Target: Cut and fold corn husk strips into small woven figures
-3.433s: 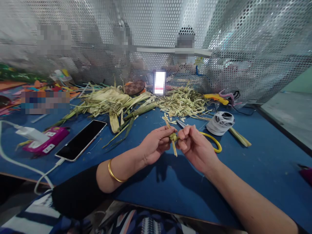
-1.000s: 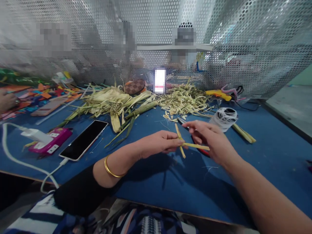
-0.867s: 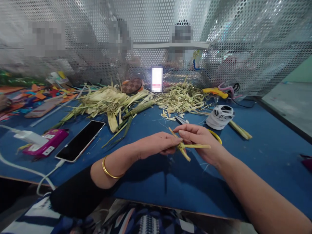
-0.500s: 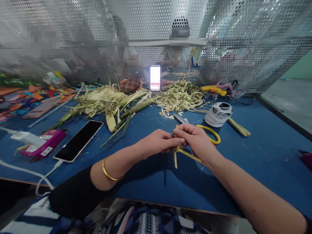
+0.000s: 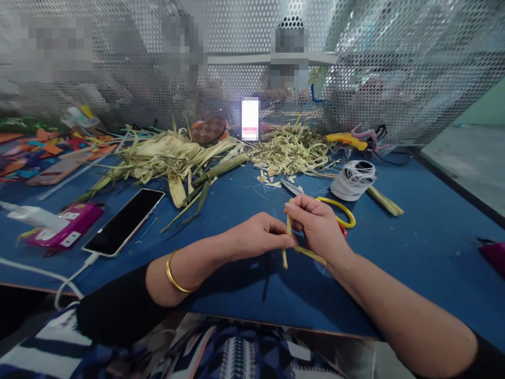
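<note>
Between my hands is a narrow pale-yellow strip of dried husk (image 5: 289,225), with ends jutting down and to the right. My left hand (image 5: 265,234) pinches it low, where the ends cross, between thumb and fingers. Higher up, my right hand (image 5: 313,218) grips the strip's upper end with thumb and forefinger. Both hands are above the blue table (image 5: 236,284). Just behind the right hand lie scissors with yellow and red handles (image 5: 341,209), partly covered by it. A spool of white thread (image 5: 353,181) stands beyond them.
A heap of husk leaves (image 5: 161,155) and a pile of shredded husk (image 5: 295,150) lie along the back. At left are a phone (image 5: 125,223) on a cable and a purple power strip (image 5: 84,221). A perforated metal screen (image 5: 244,31) closes off the far side.
My hands have drawn apart along the strip: the right moved slightly up, the left slightly down, baring more of the strip between them. The camera view has shifted a little.
</note>
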The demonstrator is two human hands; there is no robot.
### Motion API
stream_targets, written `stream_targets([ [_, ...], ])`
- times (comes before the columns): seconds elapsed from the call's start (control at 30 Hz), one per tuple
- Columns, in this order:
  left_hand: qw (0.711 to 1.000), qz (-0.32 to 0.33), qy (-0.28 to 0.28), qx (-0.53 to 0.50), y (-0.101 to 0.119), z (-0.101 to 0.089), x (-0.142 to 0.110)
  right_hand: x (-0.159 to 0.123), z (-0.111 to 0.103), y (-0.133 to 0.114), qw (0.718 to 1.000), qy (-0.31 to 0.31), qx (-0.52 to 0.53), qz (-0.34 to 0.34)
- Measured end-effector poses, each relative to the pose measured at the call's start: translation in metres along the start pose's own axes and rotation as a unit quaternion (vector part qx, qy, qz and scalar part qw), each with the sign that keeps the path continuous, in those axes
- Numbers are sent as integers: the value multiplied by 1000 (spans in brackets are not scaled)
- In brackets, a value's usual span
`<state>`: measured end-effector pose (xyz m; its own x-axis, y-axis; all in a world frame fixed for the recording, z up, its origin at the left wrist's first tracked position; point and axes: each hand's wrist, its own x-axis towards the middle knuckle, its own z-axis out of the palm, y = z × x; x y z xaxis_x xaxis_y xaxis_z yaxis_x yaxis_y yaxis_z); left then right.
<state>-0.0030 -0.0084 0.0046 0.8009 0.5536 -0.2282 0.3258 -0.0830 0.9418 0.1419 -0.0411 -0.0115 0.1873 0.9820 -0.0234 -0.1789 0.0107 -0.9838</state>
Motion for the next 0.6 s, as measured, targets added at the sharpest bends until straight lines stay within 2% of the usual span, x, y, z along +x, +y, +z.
stream_targets([
  [0.23, 1000, 7, -1, 2, -2, 3, 0, 5, -1, 2, 1000, -10, -4, -13],
  [0.37, 997, 9, 60, -57, -2, -2, 3, 14, -11, -7, 999, -36, -22, -10],
  [0.47, 982, 2, 130, -140, 0, -7, 4, 18, -22, -15, 999, -6, -28, -23],
  [0.53, 971, -12, 152, -182, 1, -9, 5, 20, -26, -17, 1000, 9, -15, -14],
  [0.6, 966, -22, 157, -204, 2, -10, 5, 20, -26, -16, 1000, -3, 10, 7],
])
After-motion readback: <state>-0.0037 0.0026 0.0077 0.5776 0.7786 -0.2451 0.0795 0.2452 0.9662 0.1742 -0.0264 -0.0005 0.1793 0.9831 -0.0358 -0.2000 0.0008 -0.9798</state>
